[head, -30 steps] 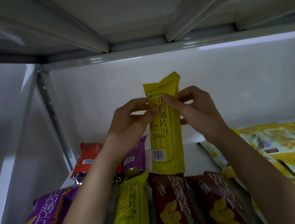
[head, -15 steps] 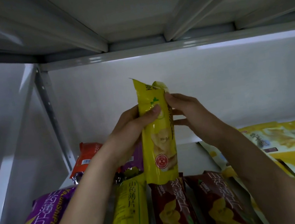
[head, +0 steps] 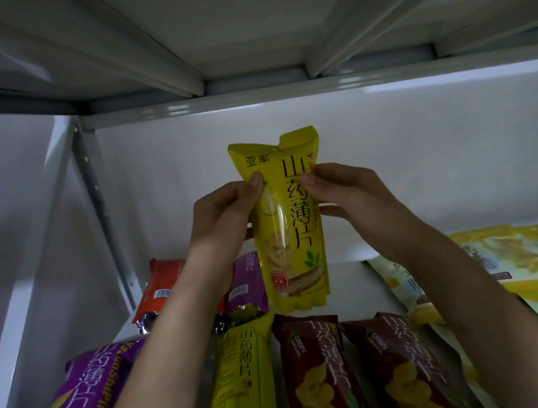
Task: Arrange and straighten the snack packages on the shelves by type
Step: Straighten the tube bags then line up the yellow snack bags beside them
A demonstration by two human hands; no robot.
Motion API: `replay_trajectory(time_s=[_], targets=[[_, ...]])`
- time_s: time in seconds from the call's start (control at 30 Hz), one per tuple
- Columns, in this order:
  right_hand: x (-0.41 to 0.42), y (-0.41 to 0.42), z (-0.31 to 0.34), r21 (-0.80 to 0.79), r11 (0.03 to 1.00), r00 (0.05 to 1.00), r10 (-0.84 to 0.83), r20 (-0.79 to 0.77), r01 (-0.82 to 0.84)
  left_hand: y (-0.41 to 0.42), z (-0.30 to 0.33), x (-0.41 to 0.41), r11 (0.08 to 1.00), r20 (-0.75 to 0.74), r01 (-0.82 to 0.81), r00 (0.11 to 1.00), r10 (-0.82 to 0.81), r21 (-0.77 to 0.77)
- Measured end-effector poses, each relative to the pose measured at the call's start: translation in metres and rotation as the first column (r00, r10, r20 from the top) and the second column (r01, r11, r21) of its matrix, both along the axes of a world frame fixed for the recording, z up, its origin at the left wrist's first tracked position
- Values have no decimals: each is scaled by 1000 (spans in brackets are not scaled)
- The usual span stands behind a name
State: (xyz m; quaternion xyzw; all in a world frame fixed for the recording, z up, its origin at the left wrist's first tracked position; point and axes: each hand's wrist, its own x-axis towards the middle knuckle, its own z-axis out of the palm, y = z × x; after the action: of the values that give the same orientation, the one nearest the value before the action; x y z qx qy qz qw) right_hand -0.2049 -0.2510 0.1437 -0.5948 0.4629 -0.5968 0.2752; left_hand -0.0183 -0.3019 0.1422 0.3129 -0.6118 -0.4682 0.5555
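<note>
From my head view, I hold the yellow pack (head: 285, 222) upright in front of me, printed face toward me, its long axis running from 12 to 6 o'clock. My left hand (head: 225, 220) pinches its left edge at 9 o'clock, thumb on the front; my right hand (head: 346, 196) pinches the right edge at 3 o'clock, thumb likewise on the front, with the other fingers behind. Both grips sit on the upper half, so the lower half hangs free above the shelf (head: 351, 282) without touching anything that I can see. The relation that matters for the next move, as I judge it: straight below, at 6 o'clock from the grip, lies a second yellow pack (head: 241, 384) flat on the shelf, its long axis also near 12 to 6, tipped a little toward 1 o'clock. That is the matching type, so the held pack probably belongs beside it or on it, laid down with the same axis. My left hand is the nearer one to that spot; my left forearm crosses just beside it. At 5 o'clock two brown packs (head: 316, 380) lie side by side, touching the flat yellow one. At 7 o'clock a purple pack (head: 81, 403) lies askew, and at 8 o'clock behind my left wrist an orange pack (head: 162, 288) and another purple one sit near the back. At 4 o'clock pale flat bags (head: 518, 269) overlap in a loose heap, not yet straightened.
</note>
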Motion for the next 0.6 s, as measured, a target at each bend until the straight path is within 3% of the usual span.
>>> replay_trajectory(time_s=[0.1,0.37,0.6], targets=[[-2,4,-1,26,998,998,57,-9,-57,2,3,2,1000,-19,8,1000,-8,2],[0,3,1,-27,999,983,-42,179,47,1,-6,0,966,128,260,957,-260,19],[-12,7,1,41,977,976,209,53,-211,-3,-10,0,976,132,187,976,-172,-112]])
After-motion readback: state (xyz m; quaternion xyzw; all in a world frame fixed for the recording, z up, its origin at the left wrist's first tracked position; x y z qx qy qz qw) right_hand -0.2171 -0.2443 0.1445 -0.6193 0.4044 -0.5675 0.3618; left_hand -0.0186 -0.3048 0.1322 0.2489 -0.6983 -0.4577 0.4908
